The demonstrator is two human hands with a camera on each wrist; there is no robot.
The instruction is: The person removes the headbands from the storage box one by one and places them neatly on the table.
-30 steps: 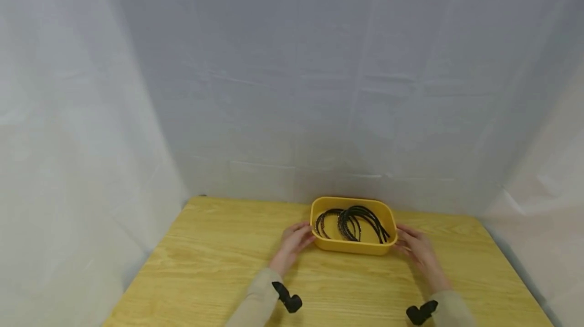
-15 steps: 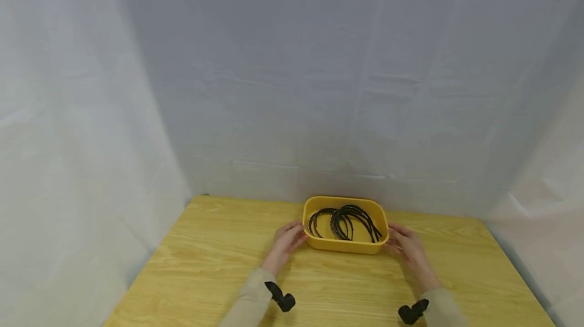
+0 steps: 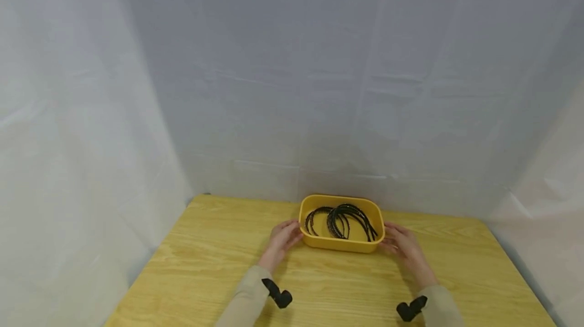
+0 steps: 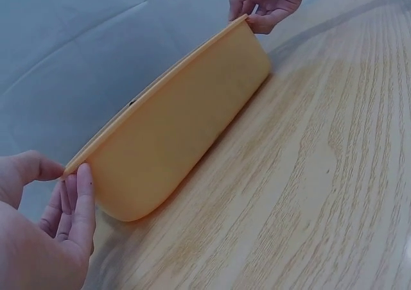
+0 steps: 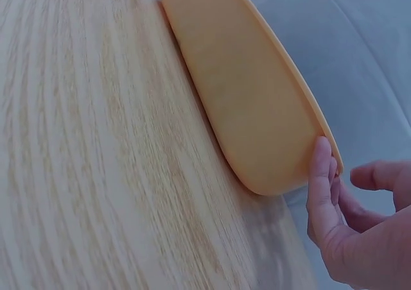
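A yellow oblong tray (image 3: 341, 245) stands near the back of the wooden table (image 3: 214, 266), with several black headbands (image 3: 342, 220) lying in it. My left hand (image 3: 285, 238) holds the tray's left end. In the left wrist view its fingers (image 4: 77, 203) lie against the tray wall (image 4: 186, 117) and the thumb sits at the rim. My right hand (image 3: 401, 243) holds the right end. Its fingers (image 5: 321, 194) touch the tray's end (image 5: 250, 104) under the rim, with the thumb above. The headbands are hidden in both wrist views.
White cloth (image 3: 292, 88) hangs behind the table and on both sides of it, close behind the tray. Bare wood stretches in front of the tray and to its left and right. Black wrist mounts (image 3: 278, 297) (image 3: 410, 309) show on my sleeves.
The tray and both hands have slid a little to the left and slightly away from me. Both hands stay at the tray's ends.
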